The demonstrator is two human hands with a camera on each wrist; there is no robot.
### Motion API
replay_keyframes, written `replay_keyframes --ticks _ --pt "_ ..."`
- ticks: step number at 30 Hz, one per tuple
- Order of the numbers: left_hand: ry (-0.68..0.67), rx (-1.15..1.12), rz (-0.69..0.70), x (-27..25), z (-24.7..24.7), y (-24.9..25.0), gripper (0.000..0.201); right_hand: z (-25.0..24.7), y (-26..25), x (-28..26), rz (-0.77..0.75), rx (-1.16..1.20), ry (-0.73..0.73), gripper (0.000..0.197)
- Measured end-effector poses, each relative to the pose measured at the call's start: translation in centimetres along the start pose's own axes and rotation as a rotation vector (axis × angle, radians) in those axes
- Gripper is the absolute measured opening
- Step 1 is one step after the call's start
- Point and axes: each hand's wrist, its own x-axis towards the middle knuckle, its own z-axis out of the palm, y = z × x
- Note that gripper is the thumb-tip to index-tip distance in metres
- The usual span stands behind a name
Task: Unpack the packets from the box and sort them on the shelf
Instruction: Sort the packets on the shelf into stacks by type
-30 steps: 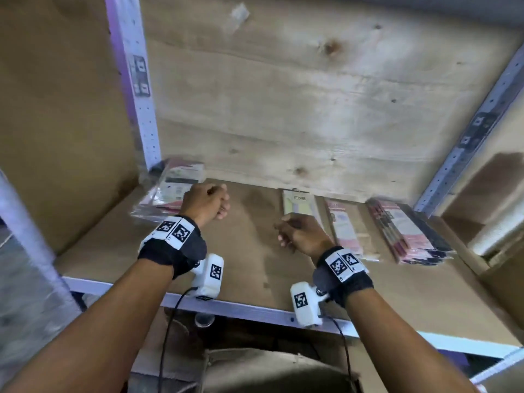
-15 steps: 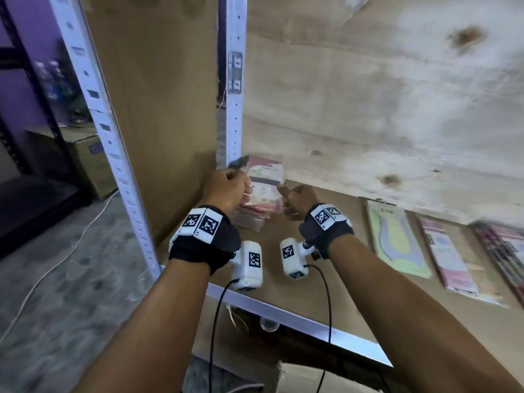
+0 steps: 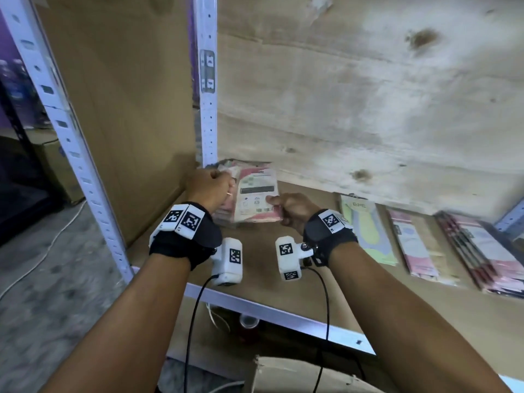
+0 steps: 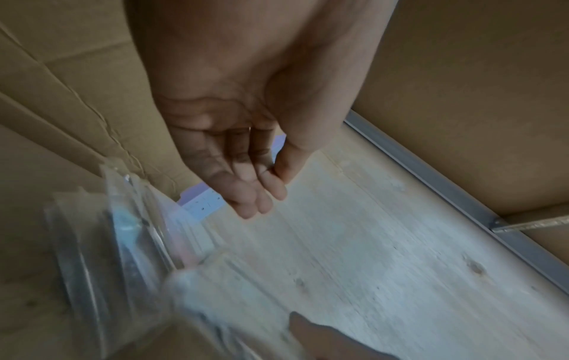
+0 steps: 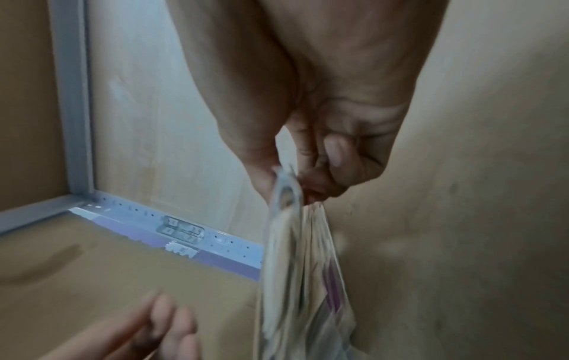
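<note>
A stack of pink and white packets (image 3: 255,191) lies in the back left corner of the cardboard-lined shelf (image 3: 261,259). My right hand (image 3: 279,207) pinches the stack's near right edge between thumb and fingers. The right wrist view shows this pinch (image 5: 292,180) on the packets (image 5: 295,268) hanging below it. My left hand (image 3: 209,188) hovers by the stack's left side. In the left wrist view its fingers (image 4: 246,194) are loosely bent and hold nothing, with the blurred packets (image 4: 123,243) beside them.
Further right on the shelf lie a green packet (image 3: 365,228), a pink packet (image 3: 411,245) and a pile of pink packets (image 3: 487,256). A perforated metal post (image 3: 208,95) stands behind the stack. An open cardboard box (image 3: 297,375) sits below the shelf's front rail (image 3: 269,307).
The view has swung left. Both hands moved from the middle of the shelf to the stack in the left corner, and the right hand took hold of its edge.
</note>
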Motion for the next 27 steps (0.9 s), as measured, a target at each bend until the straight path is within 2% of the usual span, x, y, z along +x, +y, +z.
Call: replay_keyframes --ticks 3,5,8,11,13,15,18,20,22,24,26,27 --pt "-0.085 -0.014 -0.024 -1.1 2.0 0.5 0.016 -2.4 -0.1 -2.8 -0.09 0.059 0.041 0.007" --pt "-0.191 -0.076 -0.107 -2.6 3.7 1.0 0.032 -4.1 0.0 -4.8 -0.198 0.003 0.113 0.014" --pt "-0.39 -0.179 -0.187 -5.2 6.2 2.1 0.054 -6.5 0.2 -7.8 -0.333 -0.185 0.204 0.016" --pt "-0.49 -0.354 -0.222 -7.3 8.4 3.4 0.069 -8.6 0.9 -10.1 -0.508 -0.4 0.269 0.015" --pt "-0.528 -0.458 -0.232 -8.3 9.7 4.0 0.065 -9.7 1.4 -11.4 -0.663 -0.629 0.315 0.015" --pt "-0.51 -0.534 -0.233 -9.1 10.9 4.2 0.055 -10.8 2.1 -12.2 -0.736 -0.807 0.332 0.021" --pt "-0.467 -0.537 -0.203 -9.7 12.5 3.8 0.032 -12.8 3.3 -13.0 -0.705 -0.911 0.329 0.036" --pt "-0.473 -0.47 -0.194 -10.0 13.3 3.2 0.026 -14.2 4.1 -13.3 -0.617 -0.922 0.263 0.049" --pt "-0.487 -0.409 -0.19 -10.3 14.0 2.8 0.023 -15.7 4.8 -13.6 -0.541 -0.772 0.189 0.05" --pt "-0.513 -0.387 -0.2 -10.6 14.5 2.6 0.021 -17.2 5.5 -13.5 -0.528 -0.625 0.241 0.043" --pt "-0.562 -0.386 -0.223 -10.7 14.8 2.1 0.023 -18.5 6.4 -13.2 -0.474 -0.562 0.319 0.045" --pt "-0.594 -0.387 -0.234 -10.7 15.0 1.8 0.023 -19.1 6.9 -13.0 -0.416 -0.501 0.301 0.047"
